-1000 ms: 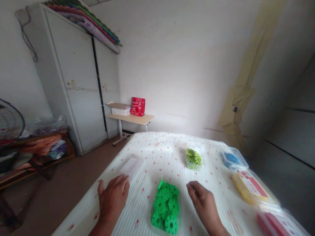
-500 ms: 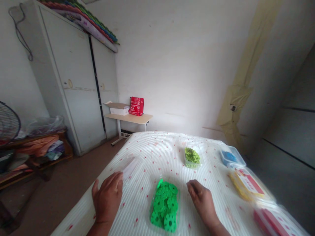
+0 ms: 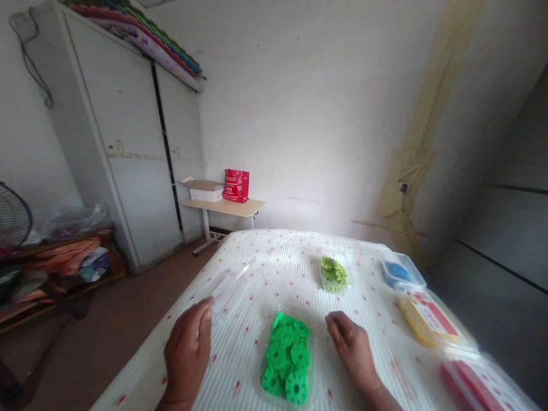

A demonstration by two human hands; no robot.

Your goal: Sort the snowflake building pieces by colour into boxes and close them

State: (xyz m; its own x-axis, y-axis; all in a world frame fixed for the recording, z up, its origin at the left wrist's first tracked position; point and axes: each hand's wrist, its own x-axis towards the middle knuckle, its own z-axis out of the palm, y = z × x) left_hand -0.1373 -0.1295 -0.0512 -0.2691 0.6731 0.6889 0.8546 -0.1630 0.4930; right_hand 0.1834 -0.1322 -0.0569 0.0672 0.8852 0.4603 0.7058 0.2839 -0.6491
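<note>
My left hand (image 3: 188,345) is at the near end of a clear plastic lid (image 3: 226,291) with a pale label, fingers closed on its edge. The lid's far end looks tilted up off the table. My right hand (image 3: 351,345) rests on the table with its fingers curled in, and nothing shows in them. Between the hands stands an uncovered clear plastic box (image 3: 310,365), full of bright green notched discs (image 3: 286,359). Beyond my right hand is a smaller-looking clear box of yellow-green pieces (image 3: 334,273).
Along the table's right side stand boxes with blue pieces (image 3: 400,272), yellow pieces (image 3: 422,322) and red pieces (image 3: 475,382). A dotted ribbed cover (image 3: 274,257) lies over the table. Behind it, a small desk (image 3: 240,206) holds a red bag (image 3: 236,185) and a white carton (image 3: 205,191).
My left hand has closed at the lid's near end, its thumb drawn in, and the lid's far end has lifted. My right hand and the green box have hardly moved.
</note>
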